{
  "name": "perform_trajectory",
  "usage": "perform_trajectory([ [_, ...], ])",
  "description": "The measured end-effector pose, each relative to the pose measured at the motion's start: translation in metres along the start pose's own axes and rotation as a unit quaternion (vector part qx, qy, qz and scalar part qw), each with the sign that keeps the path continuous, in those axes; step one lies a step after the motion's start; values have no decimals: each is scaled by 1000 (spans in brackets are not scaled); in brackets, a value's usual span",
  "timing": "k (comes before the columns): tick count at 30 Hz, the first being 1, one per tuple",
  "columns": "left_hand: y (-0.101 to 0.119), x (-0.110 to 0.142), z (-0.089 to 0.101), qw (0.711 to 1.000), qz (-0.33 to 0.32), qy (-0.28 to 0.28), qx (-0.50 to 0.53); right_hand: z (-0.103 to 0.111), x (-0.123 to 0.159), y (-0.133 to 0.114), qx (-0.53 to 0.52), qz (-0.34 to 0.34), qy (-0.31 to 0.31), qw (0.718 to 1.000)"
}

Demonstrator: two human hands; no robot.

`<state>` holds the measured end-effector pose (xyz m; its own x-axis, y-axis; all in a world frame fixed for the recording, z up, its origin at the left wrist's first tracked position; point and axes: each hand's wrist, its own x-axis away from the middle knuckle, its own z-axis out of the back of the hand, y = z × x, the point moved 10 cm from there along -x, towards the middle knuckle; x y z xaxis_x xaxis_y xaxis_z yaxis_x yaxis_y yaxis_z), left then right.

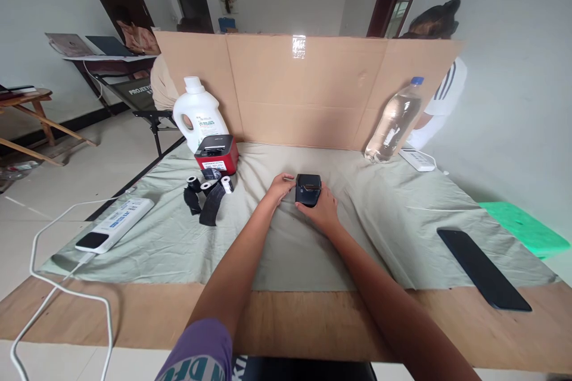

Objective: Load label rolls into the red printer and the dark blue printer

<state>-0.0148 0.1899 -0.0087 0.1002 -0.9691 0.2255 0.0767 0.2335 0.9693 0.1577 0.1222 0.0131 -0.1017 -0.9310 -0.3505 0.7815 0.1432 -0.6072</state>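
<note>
A small black box-shaped device [308, 189], which looks like a mini receipt printer, stands on the grey-green cloth in front of me. My right hand [325, 209] grips its right side and near edge, with the thumb across the front. On the other side, my left hand [281, 186] has its fingers stretched toward the device's left edge; whether they touch it I cannot tell. To the left lie several rolls of black-and-white paper or tape [213, 202], partly unrolled. Behind those rolls sits a red and black receipt printer [218, 153].
A white detergent jug [199, 116] and a clear bottle with a blue cap [394, 122] stand before a cardboard screen [299, 89]. A white power bank [115, 226] with a cable lies left, a black phone [482, 268] right. Other people sit beyond the screen.
</note>
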Motion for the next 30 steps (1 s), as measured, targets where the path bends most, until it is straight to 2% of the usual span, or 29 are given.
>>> perform_trajectory([
  [9, 1, 2, 2, 1000, -14, 17, 22, 3, 1, -4, 6, 8, -6, 1000],
  [19, -9, -5, 7, 1000, -19, 21, 5, 5, 1, -5, 17, 11, 1, 1000],
  [25, -4, 11, 14, 995, -85, 52, 4, 2, 0, -3, 17, 9, -4, 1000],
  [30, 9, 29, 10, 979, -195, 44, -48, -1, 0, 2, 14, -5, -9, 1000],
])
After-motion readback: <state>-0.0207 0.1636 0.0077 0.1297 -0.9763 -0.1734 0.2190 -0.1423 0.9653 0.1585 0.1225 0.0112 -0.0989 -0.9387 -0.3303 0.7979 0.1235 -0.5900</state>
